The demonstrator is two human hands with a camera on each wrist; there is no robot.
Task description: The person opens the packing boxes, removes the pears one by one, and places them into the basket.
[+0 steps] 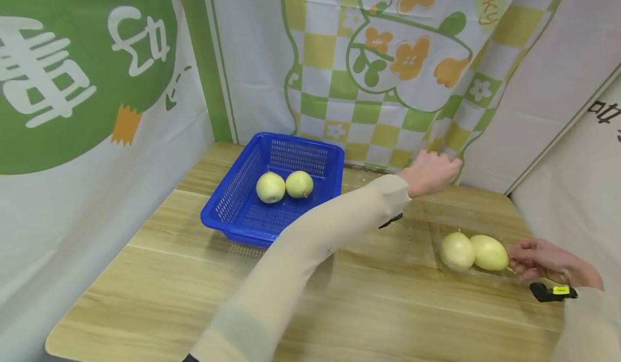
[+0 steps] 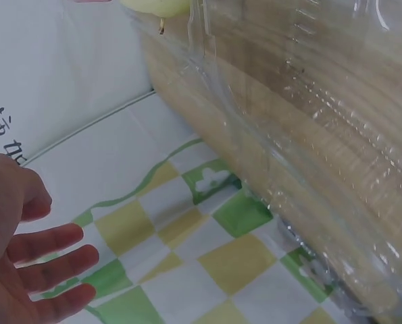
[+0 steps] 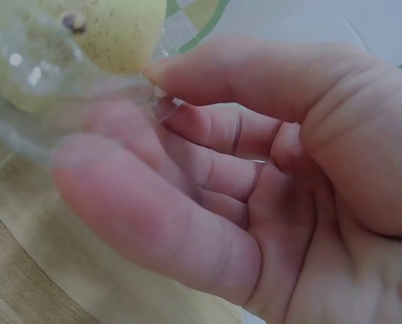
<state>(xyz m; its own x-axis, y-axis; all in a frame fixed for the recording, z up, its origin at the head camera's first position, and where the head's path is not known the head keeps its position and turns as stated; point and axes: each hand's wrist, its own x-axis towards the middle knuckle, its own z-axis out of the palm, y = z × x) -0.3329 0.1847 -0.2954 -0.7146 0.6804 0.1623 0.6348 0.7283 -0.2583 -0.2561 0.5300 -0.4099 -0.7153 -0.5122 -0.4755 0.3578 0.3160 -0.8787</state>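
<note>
Clear plastic, thin and glossy, forms the tray [image 1: 477, 276] at the near right of the wooden counter [image 1: 194, 276], and our right hand [image 1: 543, 262] meets its right edge. The right wrist view shows those fingers [image 3: 207, 81] loosely bent, thumb and forefinger against the tray's rim, though we cannot tell whether they truly pinch it. Two pale yellow-green pears [image 1: 473, 251] lie side by side inside the tray, touching each other, just beside our right fingertips. Farther back, our left hand [image 1: 429, 172] reaches across the counter above the tray's far edge, near the checkered backdrop [image 1: 368, 109]; its fingers [image 2: 48, 270] are straight, spread and holding nothing. To the left and farther off, well apart from both hands, a blue basket [image 1: 233, 200] holds two more pears [image 1: 284, 186], touching.
</note>
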